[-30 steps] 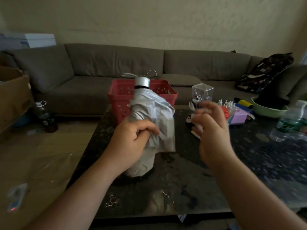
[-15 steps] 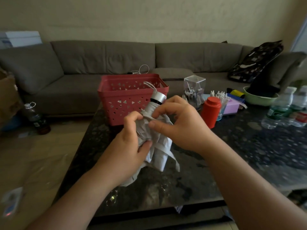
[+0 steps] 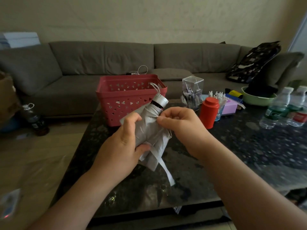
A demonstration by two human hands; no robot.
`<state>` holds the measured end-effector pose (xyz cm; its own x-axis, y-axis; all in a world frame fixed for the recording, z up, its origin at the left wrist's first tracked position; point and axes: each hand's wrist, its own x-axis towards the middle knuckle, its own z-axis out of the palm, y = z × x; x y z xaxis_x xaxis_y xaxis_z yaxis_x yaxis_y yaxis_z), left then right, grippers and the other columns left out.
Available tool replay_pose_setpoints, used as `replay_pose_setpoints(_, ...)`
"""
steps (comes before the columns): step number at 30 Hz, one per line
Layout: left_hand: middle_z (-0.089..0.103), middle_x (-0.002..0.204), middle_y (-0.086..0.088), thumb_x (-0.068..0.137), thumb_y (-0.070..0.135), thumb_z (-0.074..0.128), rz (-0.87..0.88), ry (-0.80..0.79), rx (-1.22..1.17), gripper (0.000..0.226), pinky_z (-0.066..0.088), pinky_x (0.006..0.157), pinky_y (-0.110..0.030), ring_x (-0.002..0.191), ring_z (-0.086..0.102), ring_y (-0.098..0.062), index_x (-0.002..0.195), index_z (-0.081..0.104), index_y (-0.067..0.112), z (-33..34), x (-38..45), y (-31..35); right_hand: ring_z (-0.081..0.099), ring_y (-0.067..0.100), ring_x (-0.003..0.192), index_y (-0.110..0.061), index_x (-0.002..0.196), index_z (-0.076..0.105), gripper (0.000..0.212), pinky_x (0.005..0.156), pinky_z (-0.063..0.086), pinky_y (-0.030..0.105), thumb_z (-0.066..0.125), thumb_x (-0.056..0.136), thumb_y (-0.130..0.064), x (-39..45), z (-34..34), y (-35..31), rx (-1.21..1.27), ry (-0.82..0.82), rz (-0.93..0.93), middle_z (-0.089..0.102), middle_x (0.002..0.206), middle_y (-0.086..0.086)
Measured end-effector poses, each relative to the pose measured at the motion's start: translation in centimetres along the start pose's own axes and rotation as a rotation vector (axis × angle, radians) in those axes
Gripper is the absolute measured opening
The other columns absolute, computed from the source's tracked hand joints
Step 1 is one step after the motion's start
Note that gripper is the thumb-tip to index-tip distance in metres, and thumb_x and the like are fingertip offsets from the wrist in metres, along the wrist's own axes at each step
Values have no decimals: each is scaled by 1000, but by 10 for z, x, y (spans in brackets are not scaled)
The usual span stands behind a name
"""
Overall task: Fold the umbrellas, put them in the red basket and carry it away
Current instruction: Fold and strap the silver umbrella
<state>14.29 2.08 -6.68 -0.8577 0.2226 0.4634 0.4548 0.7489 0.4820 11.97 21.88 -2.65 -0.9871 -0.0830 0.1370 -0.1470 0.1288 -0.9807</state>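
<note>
- Left hand (image 3: 123,146) grips the umbrella (image 3: 150,135), held just in front of the basket (image 3: 131,97).
- Right hand (image 3: 179,122) pinches its fabric near the handle.

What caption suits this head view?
Both hands, left and right, grip a white umbrella before the red basket.

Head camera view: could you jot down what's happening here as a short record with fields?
Held item: grey umbrella, collapsed, fabric still loose
Left hand: grips the umbrella's bunched fabric
Right hand: pinches fabric near the silver cap
Closing strap: hangs down unfastened
Red basket: on the dark table behind the umbrella; no umbrella visible inside
Nearby: red bottle, water bottles
</note>
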Motion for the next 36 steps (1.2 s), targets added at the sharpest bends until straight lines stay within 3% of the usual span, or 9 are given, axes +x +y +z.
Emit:
replay_pose_setpoints(3,54,114,15,93,35,78,-29,15,27,74,42,60,-19,85,58,-10,135,17,40,2,1,0,75,32,90,-20,87,79,19,88,61,57,78,90,-38,-2,3,-6,-162,92,-78,78,90,12)
replay_pose_setpoints(8,51,122,16,93,32,78,-11,12,36,74,37,62,-12,90,51,-4,135,17,41,2,1,3,64,5,77,-23,71,74,37,74,59,43,73,90,-55,-5,16,-6,-579,221,-219,66,81,-11)
replay_pose_setpoints(13,61,125,14,92,33,80,-94,-4,-89,75,56,72,-27,94,64,-3,136,21,47,-2,3,5,63,16,68,-12,75,73,24,69,58,38,76,96,-24,3,18,2,-51,122,-28,71,75,14)
replay_pose_setpoints(16,69,113,14,87,26,86,-176,-86,-349,77,62,77,-29,93,73,-4,130,29,55,-5,6,9,58,21,70,-13,71,70,28,70,52,37,72,99,-18,10,20,13,124,153,56,64,70,8)
replay_pose_setpoints(22,77,111,1,87,-7,79,-237,-306,-841,79,65,82,-38,101,78,-21,129,52,54,-9,9,8,58,12,60,-12,82,74,28,59,49,32,70,101,-32,10,18,19,-38,179,12,66,67,3)
replay_pose_setpoints(27,77,114,14,83,-10,79,-225,-275,-892,61,62,81,-24,106,76,-10,120,73,38,-11,11,4,53,3,62,-30,95,63,18,58,46,29,71,96,-47,3,15,15,-320,302,-157,60,77,-7)
replay_pose_setpoints(31,77,115,11,77,-10,84,-207,-148,-889,66,63,81,-28,107,76,-13,119,73,40,-17,16,-5,62,7,59,-28,85,69,33,58,57,35,65,95,-59,-8,10,7,-361,122,-180,66,69,-5)
replay_pose_setpoints(34,75,118,13,69,4,90,-198,-112,-914,66,63,81,-29,109,75,-13,121,71,38,-21,17,-7,67,12,73,-31,86,71,49,70,61,47,55,88,-77,-13,15,10,-638,-16,-153,69,80,-7)
replay_pose_setpoints(36,73,120,17,63,11,91,-187,-111,-912,69,62,82,-27,113,73,-10,122,71,41,-23,16,-8,67,10,70,-27,83,73,45,70,60,43,62,91,-69,-14,19,12,-616,-68,-136,69,78,-3)
